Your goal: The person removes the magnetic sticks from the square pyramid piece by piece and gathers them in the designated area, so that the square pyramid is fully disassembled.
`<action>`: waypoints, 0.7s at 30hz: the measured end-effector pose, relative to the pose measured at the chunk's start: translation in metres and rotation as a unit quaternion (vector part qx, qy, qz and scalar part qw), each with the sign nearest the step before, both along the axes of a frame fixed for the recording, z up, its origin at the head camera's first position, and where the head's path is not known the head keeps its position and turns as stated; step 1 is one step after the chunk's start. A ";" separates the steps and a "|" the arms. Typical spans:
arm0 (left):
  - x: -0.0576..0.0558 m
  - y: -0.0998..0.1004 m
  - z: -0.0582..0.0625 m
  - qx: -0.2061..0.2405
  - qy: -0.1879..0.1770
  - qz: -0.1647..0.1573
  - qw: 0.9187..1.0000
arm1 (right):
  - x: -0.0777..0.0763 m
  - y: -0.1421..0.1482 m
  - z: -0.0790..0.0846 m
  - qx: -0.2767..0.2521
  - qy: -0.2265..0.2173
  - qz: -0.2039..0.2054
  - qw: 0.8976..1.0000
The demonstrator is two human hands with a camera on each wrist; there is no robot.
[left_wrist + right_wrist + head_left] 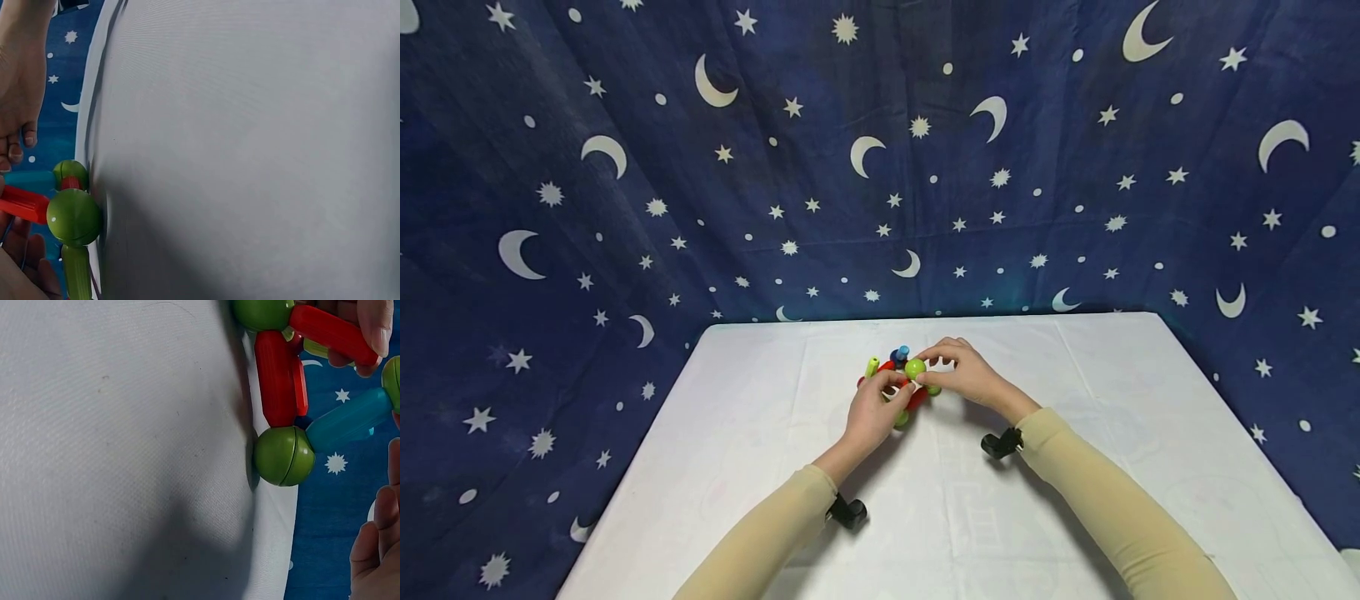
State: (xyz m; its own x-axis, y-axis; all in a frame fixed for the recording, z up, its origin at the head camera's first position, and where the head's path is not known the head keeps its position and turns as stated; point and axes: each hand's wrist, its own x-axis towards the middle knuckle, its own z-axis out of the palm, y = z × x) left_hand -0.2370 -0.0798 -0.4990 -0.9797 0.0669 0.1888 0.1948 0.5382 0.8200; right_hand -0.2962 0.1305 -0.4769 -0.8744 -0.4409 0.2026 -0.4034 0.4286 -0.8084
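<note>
Glossy red-green-blue plastic rod-and-ball frame (917,398) up on the white-clothed table (1000,525) | left hand (871,412) pinching a ridged red rod (334,334), right hand (967,374) apparently pinching the round green ball (915,367), contact half-hidden | looks light, stiff, slick: grip rods, joints may pop!

1. The left sleeve (767,533) and right sleeve (1105,492) are showing the same plain, pale yellow-beige cloth.
2. Both are running long, the right one creasing into soft folds farther up.
3. A black left wrist device (850,512) is ending in a rounded shape; a black right wrist device (1000,444) is matching it.
4. The left hand (872,411) and right hand (964,372) are showing bare.
</note>
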 end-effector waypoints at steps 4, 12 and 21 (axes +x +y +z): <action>0.000 0.000 -0.002 0.000 -0.002 -0.005 1.000 | -0.001 0.001 0.000 0.000 -0.009 0.000 1.000; -0.003 0.002 0.002 -0.009 0.000 -0.015 1.000 | -0.002 0.001 0.000 -0.016 -0.018 0.007 1.000; -0.011 0.012 0.003 0.020 0.006 -0.016 1.000 | -0.003 -0.001 -0.004 -0.010 -0.013 0.011 1.000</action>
